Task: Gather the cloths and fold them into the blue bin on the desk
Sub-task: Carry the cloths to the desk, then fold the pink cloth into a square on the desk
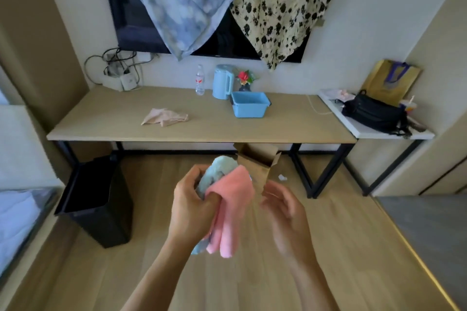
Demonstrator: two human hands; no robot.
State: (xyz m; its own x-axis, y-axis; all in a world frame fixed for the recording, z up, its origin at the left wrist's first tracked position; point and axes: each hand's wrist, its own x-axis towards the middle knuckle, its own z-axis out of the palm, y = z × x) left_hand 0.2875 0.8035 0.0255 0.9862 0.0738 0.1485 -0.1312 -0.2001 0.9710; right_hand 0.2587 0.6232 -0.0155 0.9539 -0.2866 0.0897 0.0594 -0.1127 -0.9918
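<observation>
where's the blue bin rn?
In the head view the blue bin sits on the desk, right of centre, just in front of the light blue kettle, with the beige cloth to its left.

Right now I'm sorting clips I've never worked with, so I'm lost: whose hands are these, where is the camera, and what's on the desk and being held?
There is no machine here: these are a person's two bare hands, filmed by one wide-angle camera worn on the head, looking forward and down.

The left hand grips two bunched soft cloths, a pink cloth and a pale blue cloth. The right hand is open beside them, blurred and holding nothing.

Ahead stands a long light wooden desk. On it lie a crumpled beige cloth and a small blue plastic bin, which looks empty. Behind the bin stand a clear water bottle, a light blue kettle and a red flower in a small vase.
</observation>
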